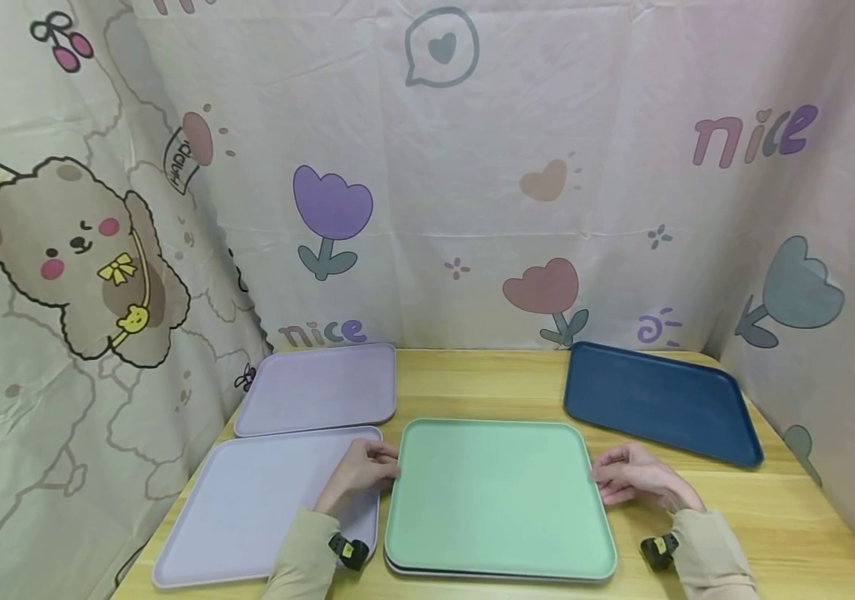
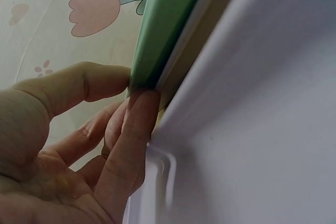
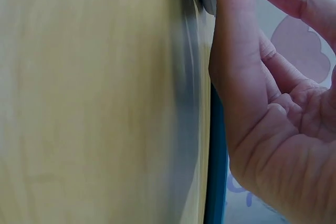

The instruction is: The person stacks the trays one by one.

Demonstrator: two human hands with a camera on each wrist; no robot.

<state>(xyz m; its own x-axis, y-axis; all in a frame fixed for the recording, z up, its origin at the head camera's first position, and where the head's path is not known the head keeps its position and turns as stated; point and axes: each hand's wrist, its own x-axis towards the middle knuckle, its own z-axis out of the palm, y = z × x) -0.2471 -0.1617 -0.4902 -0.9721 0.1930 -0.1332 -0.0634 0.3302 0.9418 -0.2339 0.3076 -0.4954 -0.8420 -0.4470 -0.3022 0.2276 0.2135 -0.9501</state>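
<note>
A mint-green tray (image 1: 498,500) lies flat in front of me as the top of a small stack. Dark and pale rims peek out below its front edge. My left hand (image 1: 367,468) pinches its left edge, and in the left wrist view thumb and fingers (image 2: 144,111) meet right at the green rim. At the opposite side, my right hand (image 1: 633,475) has its bent fingers on the right edge. In the right wrist view that hand (image 3: 252,108) hides most of the contact.
A pale lavender tray (image 1: 247,508) lies left of the stack, under my left forearm. Behind it sits another lavender tray (image 1: 322,387). A navy blue tray (image 1: 660,404) rests slanted at the back right of the wooden table (image 1: 480,375). A printed curtain (image 1: 442,167) hangs behind.
</note>
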